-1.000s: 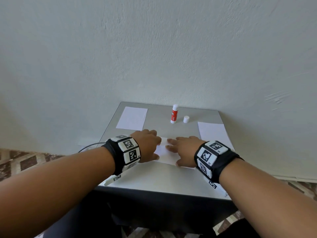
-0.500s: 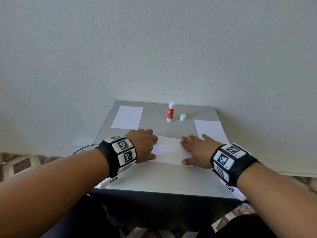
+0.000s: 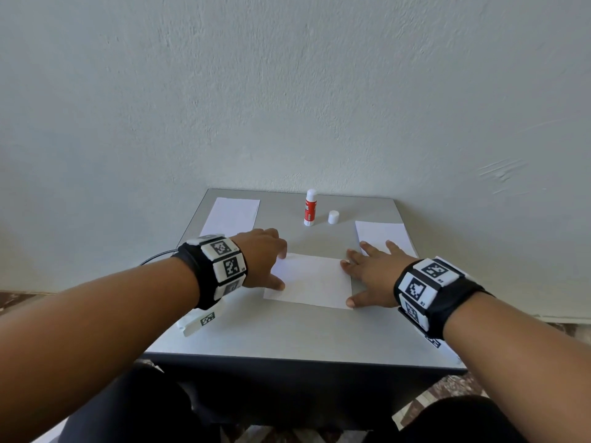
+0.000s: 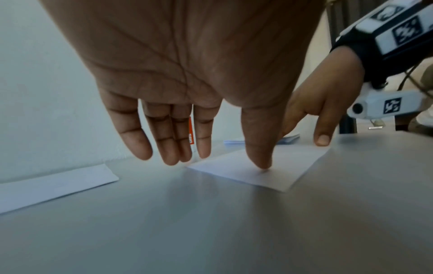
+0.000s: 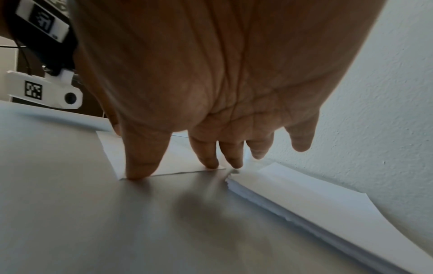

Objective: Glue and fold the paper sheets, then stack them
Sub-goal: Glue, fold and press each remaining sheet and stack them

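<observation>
A folded white sheet [image 3: 308, 279] lies flat in the middle of the grey table [image 3: 287, 330]. My left hand [image 3: 265, 260] rests at its left edge, thumb tip pressing the paper [image 4: 264, 165], fingers straight. At the sheet's right edge my right hand [image 3: 367, 276] lies flat; its thumb [image 5: 140, 166] and two fingertips press the paper [image 5: 182, 163]. A red and white glue stick [image 3: 310, 207] stands uncapped at the back, its white cap [image 3: 333, 217] beside it.
A single white sheet [image 3: 232, 214] lies at the back left. A stack of white sheets [image 3: 382, 235] sits at the back right, close to my right hand [image 5: 304, 194]. A wall rises directly behind the table. A cable hangs off the left edge.
My right hand has slid rightwards along the folded sheet to its right edge, uncovering the middle of the paper. The left hand has stayed at the left edge.
</observation>
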